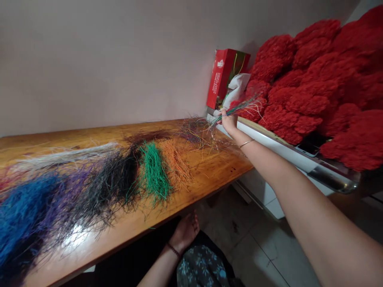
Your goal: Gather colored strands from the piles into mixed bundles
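Note:
My right hand [229,122] reaches out to the far right end of the table, closed around a bundle of thin strands [243,107]. Green, white and darker strands fan out of the fist to the right. Just left of that hand lies a loose tangle of mixed-colour strands [194,128]. My left hand [186,232] rests in my lap below the table edge, palm up, fingers loosely apart and nothing in it. Nearest to it on the table are a green pile of strands [155,172] and an orange pile [177,162].
Black [104,185], purple [67,195], blue [25,209] and white strands [74,155] spread over the wooden table [206,175]. A red box [220,79] stands by the wall. Bulky red fluffy bundles [314,85] are heaped on the right above a white cabinet [263,191].

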A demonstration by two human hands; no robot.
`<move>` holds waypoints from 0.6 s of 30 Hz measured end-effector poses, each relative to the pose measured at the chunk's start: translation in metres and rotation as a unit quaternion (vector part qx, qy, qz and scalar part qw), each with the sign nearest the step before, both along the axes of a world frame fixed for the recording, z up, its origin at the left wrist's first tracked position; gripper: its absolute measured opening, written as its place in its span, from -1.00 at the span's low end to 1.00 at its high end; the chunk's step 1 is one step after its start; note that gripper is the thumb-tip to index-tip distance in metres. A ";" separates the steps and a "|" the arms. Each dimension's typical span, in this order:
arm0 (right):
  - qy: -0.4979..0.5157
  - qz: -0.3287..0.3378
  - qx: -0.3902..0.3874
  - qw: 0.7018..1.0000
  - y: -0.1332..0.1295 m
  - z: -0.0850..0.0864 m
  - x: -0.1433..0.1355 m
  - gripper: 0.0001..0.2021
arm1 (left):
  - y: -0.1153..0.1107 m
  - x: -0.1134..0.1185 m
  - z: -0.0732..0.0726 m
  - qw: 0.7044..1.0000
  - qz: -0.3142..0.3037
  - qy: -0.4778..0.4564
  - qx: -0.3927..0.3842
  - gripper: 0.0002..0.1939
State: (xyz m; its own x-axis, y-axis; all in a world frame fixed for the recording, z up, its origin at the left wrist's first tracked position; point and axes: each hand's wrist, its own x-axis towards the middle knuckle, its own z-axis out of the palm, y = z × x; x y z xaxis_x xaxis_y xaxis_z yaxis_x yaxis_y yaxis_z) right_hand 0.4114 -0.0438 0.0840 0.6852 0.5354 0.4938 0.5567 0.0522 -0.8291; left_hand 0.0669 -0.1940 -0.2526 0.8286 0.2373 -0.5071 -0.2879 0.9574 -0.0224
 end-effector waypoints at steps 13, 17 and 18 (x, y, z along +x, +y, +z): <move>0.204 0.099 0.239 0.944 -0.016 0.046 -0.062 -0.68 | -0.007 0.005 0.015 0.995 -0.025 0.065 0.071 -0.89; 0.257 0.149 0.265 0.917 -0.016 0.037 -0.098 -0.67 | -0.020 0.001 0.051 0.944 -0.077 0.146 0.286 -0.87; 0.274 0.160 0.267 0.910 -0.015 0.033 -0.107 -0.67 | -0.024 -0.004 0.068 0.919 -0.098 0.143 0.353 -0.85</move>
State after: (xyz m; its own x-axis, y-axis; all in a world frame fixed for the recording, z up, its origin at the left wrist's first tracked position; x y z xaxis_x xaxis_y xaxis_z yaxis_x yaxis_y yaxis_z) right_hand 0.3048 -0.0590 0.1173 0.7575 0.5351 0.3739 -0.0466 0.6156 -0.7867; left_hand 0.0624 -0.2176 -0.1850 0.7472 0.4519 -0.4873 -0.0059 0.7377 0.6751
